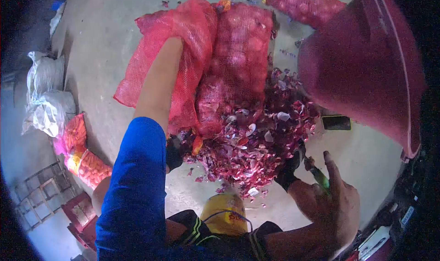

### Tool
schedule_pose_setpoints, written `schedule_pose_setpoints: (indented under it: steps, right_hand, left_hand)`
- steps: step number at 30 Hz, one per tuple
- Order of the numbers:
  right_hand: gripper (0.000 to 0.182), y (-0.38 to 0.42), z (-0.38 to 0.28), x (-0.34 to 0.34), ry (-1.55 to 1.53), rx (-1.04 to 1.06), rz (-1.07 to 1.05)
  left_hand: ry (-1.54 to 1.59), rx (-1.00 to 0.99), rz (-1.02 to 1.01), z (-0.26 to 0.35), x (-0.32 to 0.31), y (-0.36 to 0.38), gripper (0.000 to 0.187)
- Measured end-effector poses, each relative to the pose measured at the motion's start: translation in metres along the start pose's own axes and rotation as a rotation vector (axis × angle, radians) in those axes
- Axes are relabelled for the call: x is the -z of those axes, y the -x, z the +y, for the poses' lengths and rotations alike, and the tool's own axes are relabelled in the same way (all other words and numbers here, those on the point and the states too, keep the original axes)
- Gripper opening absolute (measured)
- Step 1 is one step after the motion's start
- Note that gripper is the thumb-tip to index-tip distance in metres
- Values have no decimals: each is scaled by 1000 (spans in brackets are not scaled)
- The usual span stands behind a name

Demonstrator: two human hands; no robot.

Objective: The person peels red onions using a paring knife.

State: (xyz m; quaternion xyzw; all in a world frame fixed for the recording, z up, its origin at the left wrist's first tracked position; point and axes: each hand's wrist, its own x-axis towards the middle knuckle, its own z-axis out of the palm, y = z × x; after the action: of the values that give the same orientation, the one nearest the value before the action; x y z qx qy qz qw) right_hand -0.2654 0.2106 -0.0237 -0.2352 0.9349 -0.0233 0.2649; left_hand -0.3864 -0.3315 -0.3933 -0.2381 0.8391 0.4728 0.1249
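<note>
My left arm point(158, 84), in a blue sleeve, reaches forward to a loose red mesh bag point(192, 27). The mesh covers my left hand, so its fingers are hidden. Beside it lies a full red mesh sack of onions point(240, 45). A heap of purple onion skins point(247, 146) spreads in front of the sack, between my feet. At the lower right, my right hand point(337, 201) is closed around a small green-handled knife point(322, 178), with one finger stretched out; its dark tip points toward the heap.
A large maroon tub point(362, 64) stands at the right, with a dark phone point(336, 122) on the floor below it. Another onion sack point(302, 4) lies at the back. White sacks point(46, 91) and an orange mesh bag point(89, 167) are at left. A yellow bucket point(224, 215) is between my legs.
</note>
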Motion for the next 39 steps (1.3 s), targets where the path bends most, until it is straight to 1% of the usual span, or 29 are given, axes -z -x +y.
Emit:
schedule_pose_setpoints:
  steps: [2, 5, 7, 8, 10, 11, 12, 13, 14, 15, 17, 19, 21, 22, 23, 24, 25, 26, 27, 28, 29, 30, 32, 33, 34, 36, 37, 39]
  right_hand:
    - [83, -1, 0, -3, -6, 22, 32]
    - [82, 0, -2, 7, -9, 37, 77]
    - [79, -6, -16, 31, -9, -166, -154]
    - [79, -5, -16, 31, -18, -168, -154]
    - [75, 3, -13, 31, -85, -93, -126]
    - [73, 10, -11, 30, -119, -54, -106]
    - [71, 17, -9, 30, -152, -13, -84]
    - [69, 26, -8, 30, -184, 35, -59]
    - [69, 34, -7, 29, -193, 47, -41]
    - [67, 42, -7, 26, -214, 87, -28]
    - [64, 62, -4, 18, -243, 152, 4]
    - [59, 82, -1, 6, -236, 299, 145]
    - [58, 97, -5, -4, -294, 355, 197]
    - [56, 103, -10, -3, -332, 394, 243]
    - [53, 111, -15, 1, -349, 477, 268]
    - [53, 114, -18, 3, -352, 477, 289]
    - [52, 112, -20, 1, -365, 548, 319]
    - [50, 110, -22, 0, -372, 617, 347]
    - [50, 110, -28, 1, -359, 615, 367]
    - [51, 110, -37, 2, -463, 640, 366]
    - [52, 111, -44, 1, -567, 663, 362]
    - [52, 114, -51, 1, -555, 658, 375]
    - [57, 116, -65, -6, -830, 822, 460]
    - [60, 117, -73, -11, -771, 884, 603]
    - [60, 122, -76, -13, -769, 875, 603]
    - [62, 132, -80, -13, -759, 926, 542]
    - [64, 133, -80, -14, -742, 929, 495]
    - [65, 134, -84, -21, -736, 916, 521]
  left_hand:
    - [28, 17, -47, -17, -1, 5, 40]
    - [74, 20, -103, -24, 6, 29, 42]
    - [97, 19, -133, -24, 18, 59, 43]
    - [105, 17, -147, -20, 25, 77, 44]
    - [119, 7, -169, -11, 32, 142, 46]
    - [123, -2, -177, 5, 13, 177, 47]
    - [127, -11, -183, 7, 20, 229, 47]
    - [131, -21, -183, 21, 23, 248, 48]
    - [132, -33, -178, 23, 38, 295, 49]
    - [133, -44, -173, 53, 27, 276, 50]
    - [132, -63, -152, 72, 50, 353, 52]
    - [109, -66, -122, 95, 69, 408, 53]
    - [194, -95, -133, 139, 73, 468, 66]
    - [179, -102, -119, 161, 71, 494, 66]
    - [459, -87, -79, 185, 65, 517, 64]
    - [743, -80, -43, 201, 57, 535, 63]
    - [819, -147, -57, 211, 52, 548, 61]
    - [814, -171, -63, 216, 42, 554, 61]
    - [973, -288, -50, 214, 29, 555, 59]
    - [1134, -401, -44, 209, 17, 555, 57]
    - [1240, -449, -139, 203, 8, 554, 56]
    - [1244, -464, -150, 210, -2, 555, 56]
    - [1387, -548, -206, 222, -24, 555, 58]
    - [1449, -472, -239, 219, -29, 554, 65]
    - [1453, -468, -248, 216, -35, 552, 65]
    - [1483, -493, -194, 212, -47, 546, 70]
    - [1490, -481, -204, 224, -55, 552, 70]
    - [1354, -646, -50, 245, -65, 567, 76]
